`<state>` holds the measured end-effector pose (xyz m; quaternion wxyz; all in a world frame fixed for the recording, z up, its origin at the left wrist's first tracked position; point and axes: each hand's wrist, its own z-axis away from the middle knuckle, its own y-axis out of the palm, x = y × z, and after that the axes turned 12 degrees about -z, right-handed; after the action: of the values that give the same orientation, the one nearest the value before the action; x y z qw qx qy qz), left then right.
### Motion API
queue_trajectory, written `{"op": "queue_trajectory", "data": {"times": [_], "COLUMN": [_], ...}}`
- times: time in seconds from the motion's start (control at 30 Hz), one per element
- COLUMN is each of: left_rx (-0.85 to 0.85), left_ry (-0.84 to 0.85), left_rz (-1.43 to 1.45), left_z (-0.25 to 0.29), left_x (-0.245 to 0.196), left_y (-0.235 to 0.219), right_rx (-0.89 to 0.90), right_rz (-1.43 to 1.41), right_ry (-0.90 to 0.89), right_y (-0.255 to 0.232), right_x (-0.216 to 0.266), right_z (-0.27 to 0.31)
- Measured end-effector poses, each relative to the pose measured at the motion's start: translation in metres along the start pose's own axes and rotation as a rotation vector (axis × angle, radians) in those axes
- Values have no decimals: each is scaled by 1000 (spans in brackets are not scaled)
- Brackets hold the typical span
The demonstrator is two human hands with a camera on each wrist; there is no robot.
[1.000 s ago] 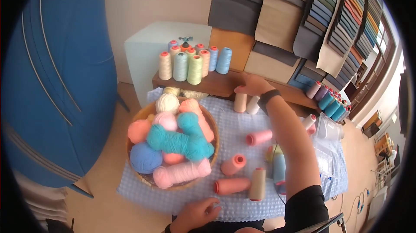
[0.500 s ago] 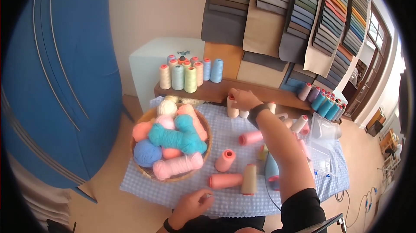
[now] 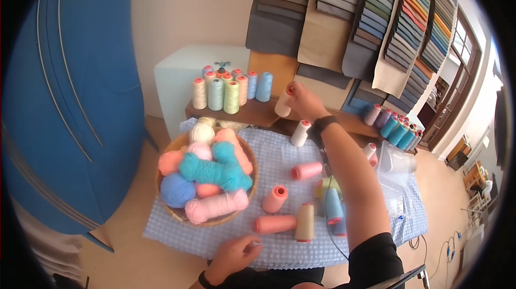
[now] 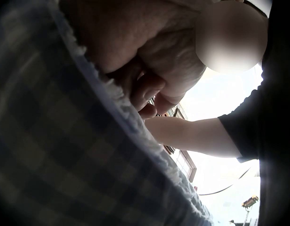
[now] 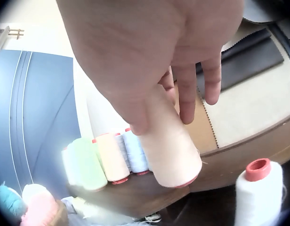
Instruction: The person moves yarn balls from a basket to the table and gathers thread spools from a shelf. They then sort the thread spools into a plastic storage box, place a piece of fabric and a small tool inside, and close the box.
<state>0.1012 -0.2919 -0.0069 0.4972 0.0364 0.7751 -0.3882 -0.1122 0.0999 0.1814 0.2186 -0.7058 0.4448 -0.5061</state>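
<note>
My right hand (image 3: 305, 103) pinches a pale peach thread cone (image 3: 283, 105) near its top. In the right wrist view the cone (image 5: 172, 146) tilts, its base over the brown wooden shelf (image 5: 230, 165). Thumb and fingers wrap its narrow end, while two other fingers hang straight. Several upright thread cones, among them a pale green one (image 3: 231, 97), stand farther left on the shelf. Just below the hand, a white cone (image 3: 301, 134) with a red top stands on the checked cloth. My left hand (image 3: 235, 257) rests at the cloth's front edge, fingers loosely curled, holding nothing.
A wicker basket (image 3: 256, 168) of yarn balls and skeins fills the table's left side. Pink, beige and blue cones, including a standing coral one (image 3: 274, 200), are scattered mid-table. Clear plastic boxes (image 3: 395, 197) sit at the right. Fabric swatches (image 3: 328, 26) hang behind the shelf.
My right hand has lifted the peach cone from the cloth beside the white cone and carried it up and back to the shelf. My left hand has stayed at the front edge.
</note>
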Motion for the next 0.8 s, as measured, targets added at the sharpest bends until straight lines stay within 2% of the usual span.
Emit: {"op": "queue_trajectory", "data": {"times": [0.23,0.47,0.73,0.8], "left_rx": [22,102,161,100], "left_ry": [-19,-31,-27,-42], "left_rz": [30,-3,46,78], "left_z": [2,1,1,0], "left_x": [4,5,9,-2], "left_y": [0,-6,-4,-11], "right_rx": [-73,-57,-51,-59], "right_rz": [-95,-66,-17,-17], "right_ry": [-59,-129,-189,-161], "right_y": [49,81,97,101], "right_x": [-7,-2,6,4], "right_z": [-43,-71,-88,-91]}}
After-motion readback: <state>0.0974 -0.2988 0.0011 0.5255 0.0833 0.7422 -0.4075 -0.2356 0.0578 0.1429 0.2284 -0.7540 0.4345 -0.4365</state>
